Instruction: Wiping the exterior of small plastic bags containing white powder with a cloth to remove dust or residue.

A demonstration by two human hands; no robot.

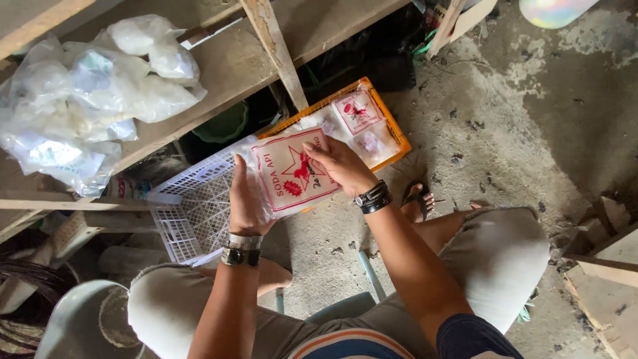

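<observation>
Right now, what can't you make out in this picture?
Head view:
- Left hand fingers: behind the printed plastic packet.
- Orange crate contents: partly covered by the packet and right hand.
- White basket interior: blocked by the left hand.
- Clear bags on the wooden shelf: contents blurred.

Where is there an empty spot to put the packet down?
The white basket looks bare inside. Open concrete floor lies right of the orange crate. The crate already holds packets, and the wooden shelf is crowded with plastic bags. Both the left hand and right hand hold the packet.
</observation>
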